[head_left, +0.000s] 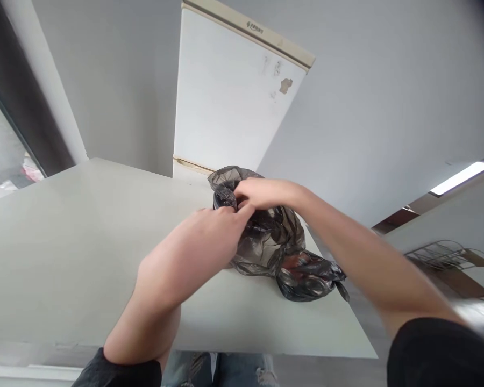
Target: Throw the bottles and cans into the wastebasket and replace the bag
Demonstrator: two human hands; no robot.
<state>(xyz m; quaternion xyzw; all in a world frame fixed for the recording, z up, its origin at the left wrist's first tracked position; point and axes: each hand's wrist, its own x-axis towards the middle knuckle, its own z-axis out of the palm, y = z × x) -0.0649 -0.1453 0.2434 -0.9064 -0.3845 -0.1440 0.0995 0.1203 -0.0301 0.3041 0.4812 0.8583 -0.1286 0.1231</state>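
Note:
A thin black plastic bag (262, 250) lies bunched up on the pale tabletop, with its gathered top towards the fridge. My left hand (210, 231) has its fingers closed at the bag's neck. Just beyond it, my right hand (262, 192) pinches the same gathered plastic, and the two hands meet there. Folds of the bag and the hands themselves hide the fingertips. A smaller tied black bag (308, 277) sits against the near right side of the first one, with rounded reddish and clear shapes showing dimly through it.
The pale table (84, 242) stretches far to the left, and its right edge runs close beside the small bag. Behind it stands a white fridge (234, 91) against a grey wall. A wire rack (447, 255) stands at the far right.

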